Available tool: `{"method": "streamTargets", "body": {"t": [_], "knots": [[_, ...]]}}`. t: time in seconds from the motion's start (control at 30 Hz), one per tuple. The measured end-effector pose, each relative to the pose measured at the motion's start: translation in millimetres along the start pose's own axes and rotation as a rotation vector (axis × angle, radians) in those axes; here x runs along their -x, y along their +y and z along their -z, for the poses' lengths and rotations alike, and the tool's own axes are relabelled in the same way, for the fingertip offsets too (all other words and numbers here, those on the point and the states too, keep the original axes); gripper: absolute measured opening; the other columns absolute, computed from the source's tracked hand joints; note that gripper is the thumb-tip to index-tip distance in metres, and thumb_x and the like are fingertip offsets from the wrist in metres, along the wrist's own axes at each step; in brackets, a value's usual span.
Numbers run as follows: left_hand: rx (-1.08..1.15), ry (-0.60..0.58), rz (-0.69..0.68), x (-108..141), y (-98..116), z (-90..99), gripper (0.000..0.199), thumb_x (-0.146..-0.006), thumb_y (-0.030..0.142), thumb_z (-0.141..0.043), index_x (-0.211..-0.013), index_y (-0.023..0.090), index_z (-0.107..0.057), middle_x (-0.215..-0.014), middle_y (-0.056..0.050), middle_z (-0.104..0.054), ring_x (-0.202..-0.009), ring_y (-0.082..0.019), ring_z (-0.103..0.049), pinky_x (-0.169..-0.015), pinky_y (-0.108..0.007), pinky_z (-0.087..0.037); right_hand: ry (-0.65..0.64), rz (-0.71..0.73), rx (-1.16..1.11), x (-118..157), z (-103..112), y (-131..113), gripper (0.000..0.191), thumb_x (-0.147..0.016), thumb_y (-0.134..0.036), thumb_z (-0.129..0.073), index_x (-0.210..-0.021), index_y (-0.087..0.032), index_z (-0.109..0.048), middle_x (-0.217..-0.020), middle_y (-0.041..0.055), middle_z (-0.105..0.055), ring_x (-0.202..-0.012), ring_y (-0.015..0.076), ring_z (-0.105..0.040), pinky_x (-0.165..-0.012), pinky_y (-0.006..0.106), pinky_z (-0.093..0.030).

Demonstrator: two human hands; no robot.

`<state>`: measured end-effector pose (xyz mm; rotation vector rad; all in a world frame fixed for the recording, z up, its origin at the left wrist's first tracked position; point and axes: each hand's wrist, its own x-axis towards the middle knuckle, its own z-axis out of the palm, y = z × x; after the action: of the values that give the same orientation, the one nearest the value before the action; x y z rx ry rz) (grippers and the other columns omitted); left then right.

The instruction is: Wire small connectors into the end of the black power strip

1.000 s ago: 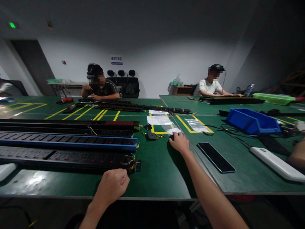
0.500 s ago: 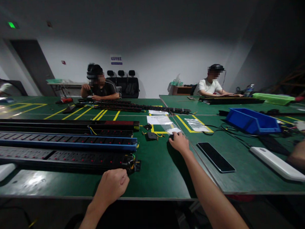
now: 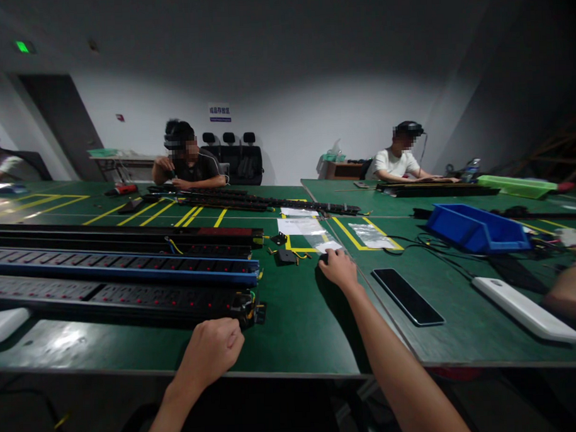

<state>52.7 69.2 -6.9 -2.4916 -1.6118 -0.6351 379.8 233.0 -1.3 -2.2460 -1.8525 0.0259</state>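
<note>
My left hand (image 3: pixel 217 347) rests curled in a fist at the table's front edge, just below the end of the nearest black socket strip (image 3: pixel 168 300); nothing shows in it. Farther forward, my right hand (image 3: pixel 338 268) has its fingers bent down over something small and dark beside a white paper slip (image 3: pixel 329 246); what it is cannot be made out. Left of the right hand lie a small black part (image 3: pixel 286 257) with a yellow wire and another black bracket (image 3: pixel 279 238). A blue-edged strip (image 3: pixel 177 275) runs behind the nearest strip.
On the green table (image 3: pixel 296 329), a phone (image 3: pixel 408 297), white power bank (image 3: pixel 525 308) and blue bin (image 3: pixel 477 227) with cables stand at right. Another person's arm (image 3: pixel 571 285) is at the right edge. People sit across the table near more strips (image 3: pixel 249 200).
</note>
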Motion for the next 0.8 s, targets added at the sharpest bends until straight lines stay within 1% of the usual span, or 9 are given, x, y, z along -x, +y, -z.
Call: {"method": "streamTargets", "body": {"t": [0.37, 0.8], "knots": [[0.01, -0.003, 0.008, 1.1, -1.2, -2.6, 0.028, -0.083, 0.01, -0.046, -0.056, 0.019, -0.041, -0.054, 0.003, -0.049, -0.05, -0.01, -0.044, -0.058, -0.031, -0.022, 0.002, -0.009, 0.003, -0.9, -1.7, 0.2, 0.049, -0.094, -0.04, -0.045, -0.139, -0.022, -0.051, -0.135, 0.0171, -0.052, -0.121, 0.0319, -0.053, -0.095, 0.043, -0.042], [0.003, 0.008, 0.008, 0.2, -2.4, -5.2, 0.027, -0.082, 0.01, -0.045, -0.057, 0.019, -0.038, -0.053, 0.003, -0.05, -0.05, -0.01, -0.045, -0.058, -0.031, -0.022, -0.009, -0.009, 0.003, 0.2, 1.0, -0.5, 0.048, -0.095, -0.039, -0.045, -0.139, -0.022, -0.05, -0.135, 0.0173, -0.051, -0.122, 0.0311, -0.053, -0.096, 0.042, -0.042]]}}
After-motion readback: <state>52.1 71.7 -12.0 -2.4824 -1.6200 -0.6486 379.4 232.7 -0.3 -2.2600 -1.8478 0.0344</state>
